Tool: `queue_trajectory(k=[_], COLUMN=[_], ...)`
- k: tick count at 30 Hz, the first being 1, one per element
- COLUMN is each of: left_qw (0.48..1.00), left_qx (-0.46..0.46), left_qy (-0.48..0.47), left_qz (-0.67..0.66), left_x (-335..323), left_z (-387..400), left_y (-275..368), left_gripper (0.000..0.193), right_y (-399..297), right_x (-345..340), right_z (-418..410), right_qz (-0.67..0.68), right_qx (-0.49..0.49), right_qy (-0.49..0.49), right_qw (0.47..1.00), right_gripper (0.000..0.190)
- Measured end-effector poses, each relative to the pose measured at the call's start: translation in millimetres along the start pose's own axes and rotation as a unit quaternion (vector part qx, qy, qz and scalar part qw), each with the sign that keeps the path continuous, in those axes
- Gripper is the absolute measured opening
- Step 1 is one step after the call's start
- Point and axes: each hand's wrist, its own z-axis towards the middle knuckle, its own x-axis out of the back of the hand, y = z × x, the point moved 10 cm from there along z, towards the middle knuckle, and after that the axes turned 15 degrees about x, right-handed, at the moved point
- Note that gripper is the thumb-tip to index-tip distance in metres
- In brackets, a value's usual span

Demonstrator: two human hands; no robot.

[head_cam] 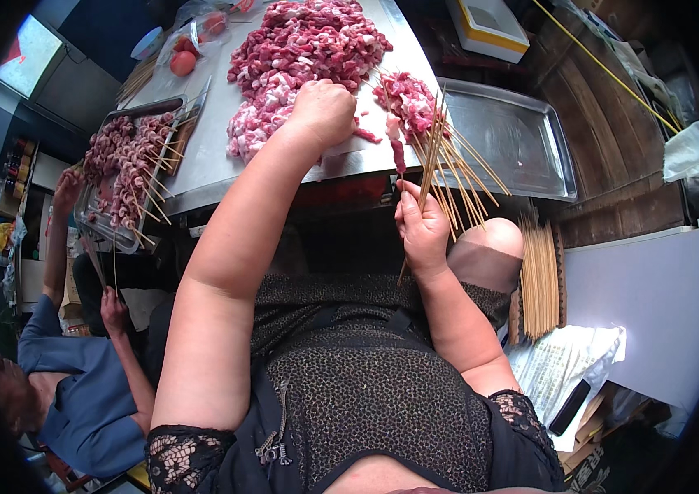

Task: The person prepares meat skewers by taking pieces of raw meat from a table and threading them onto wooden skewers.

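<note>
My left hand point(325, 110) is curled at the near right side of a big heap of raw cut meat point(309, 46) on a metal-topped table. Its fingertips are hidden, so I cannot tell whether it pinches a piece. My right hand point(422, 231), beyond the table's near edge, grips a bundle of bamboo skewers point(433, 157). One skewer in this hand stands apart and carries pieces of meat point(397, 148) near its upper end. Just behind lies a pile of loaded meat skewers point(410, 102), their bare ends pointing towards me.
A steel tray point(510, 139) adjoins the table on the right. At left, another tray point(83, 207) bears finished meat skewers beside a knife point(201, 99). A co-worker point(87, 395) sits there, holding a skewer. Bagged tomatoes point(183, 62) lie behind. More bamboo skewers point(539, 278) stand by my knee.
</note>
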Motion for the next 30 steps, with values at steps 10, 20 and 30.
queue_trajectory(k=[10, 20, 30], left_qw=[0.756, 0.458, 0.440], left_qx=[0.166, 0.167, 0.174], left_qy=[-0.045, -0.120, -0.050], left_qz=[-0.632, -0.865, -0.879], left_x=[0, -31, -28], left_z=[-25, -52, -64], left_y=[-69, -64, -65], left_gripper=[0.015, 0.034, 0.031], right_y=[0, 2, 2], right_x=[-5, -19, -21], right_z=[-3, -9, -12], right_qz=[-0.021, -0.080, -0.099], right_qx=[0.017, 0.037, 0.040], right_qy=[-0.020, -0.090, -0.099], right_qw=[0.999, 0.992, 0.989], right_gripper=[0.023, 0.023, 0.022])
